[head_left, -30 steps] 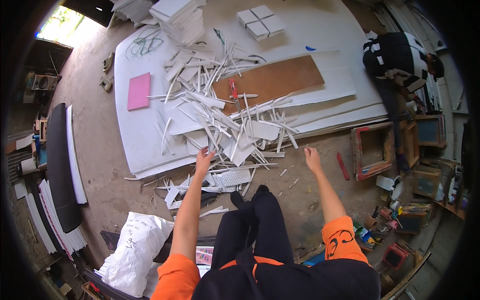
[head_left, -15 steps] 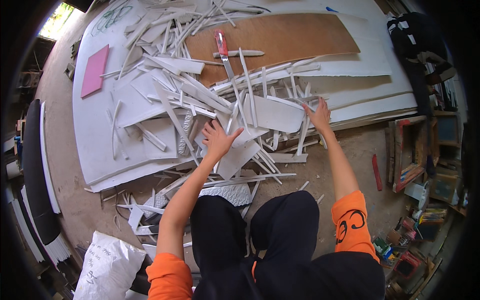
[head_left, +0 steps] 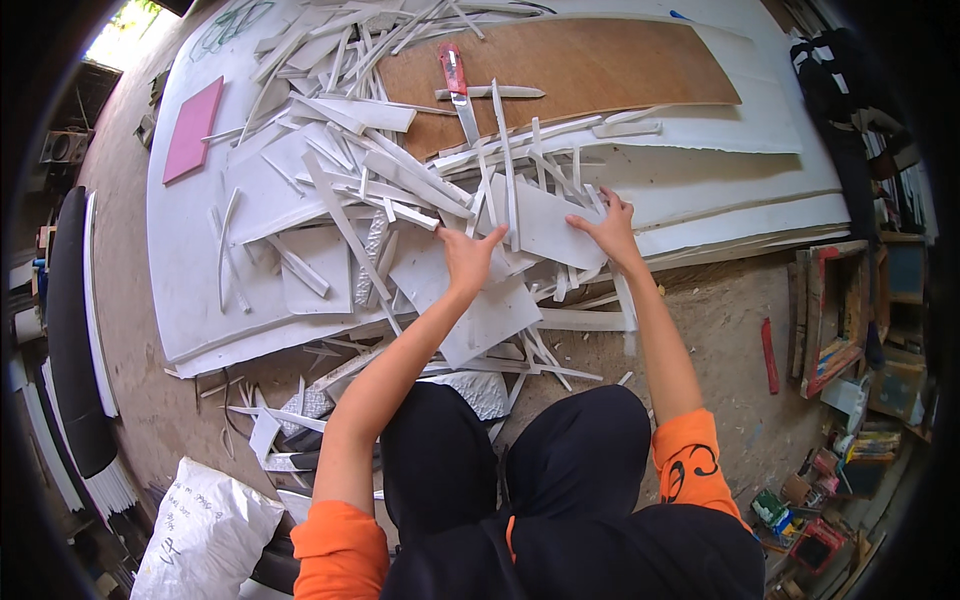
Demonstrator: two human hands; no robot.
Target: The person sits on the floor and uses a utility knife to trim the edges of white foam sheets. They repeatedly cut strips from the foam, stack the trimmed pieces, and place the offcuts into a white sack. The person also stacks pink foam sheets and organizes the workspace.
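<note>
A heap of white foam-board offcuts, strips and flat pieces, lies along the near edge of a white sheet stack (head_left: 730, 236). My left hand (head_left: 468, 258) rests against the heap's near side, thumb and fingers spread around strip ends. At the right side is my right hand (head_left: 612, 237), its thumb on a flat white piece (head_left: 545, 225) and its fingers reaching over scraps; the hand is open. Beyond the hands, a red-handled knife (head_left: 453, 70) lies with its blade toward me, partly on a curved brown board (head_left: 590, 62).
A pink rectangular sheet (head_left: 193, 130) lies on the stack at left. More offcuts spill onto the floor below, beside a stuffed white sack (head_left: 205, 530). Wooden frames (head_left: 835, 315) stand at right, near a red strip (head_left: 769, 356) on the floor. A dark roll (head_left: 80, 335) is at far left.
My right hand has moved left and my left hand right, so they are nearer each other. Loose pieces between them have shifted and bunched closer together.
</note>
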